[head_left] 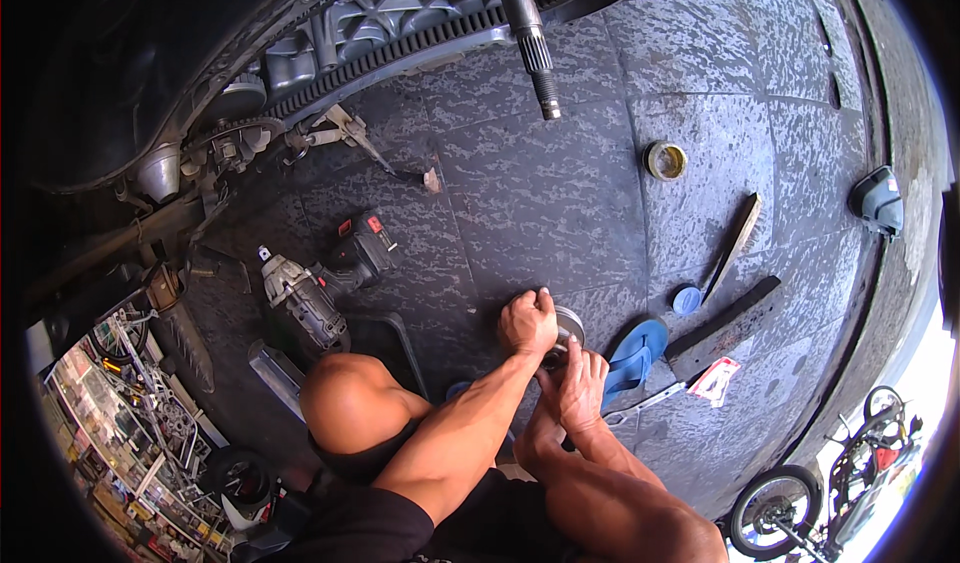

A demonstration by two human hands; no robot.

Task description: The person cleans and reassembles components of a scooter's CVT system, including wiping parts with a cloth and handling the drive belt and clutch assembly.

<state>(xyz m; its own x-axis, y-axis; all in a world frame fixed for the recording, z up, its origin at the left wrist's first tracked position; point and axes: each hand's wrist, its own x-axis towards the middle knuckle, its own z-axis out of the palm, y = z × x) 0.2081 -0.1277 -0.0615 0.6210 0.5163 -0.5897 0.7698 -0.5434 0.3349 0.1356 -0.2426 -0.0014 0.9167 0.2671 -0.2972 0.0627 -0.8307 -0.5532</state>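
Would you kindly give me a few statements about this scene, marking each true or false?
1. The left hand and right hand are both at a round metal part. True.
2. The impact wrench lies to the right of the hands. False: the impact wrench lies to their left.
3. The sandal beside the hands is blue. True.
4. The left hand holds the splined shaft. False: the splined shaft is at the top, apart from both hands.
5. A blue disc lies by the wooden strip's lower end. True.
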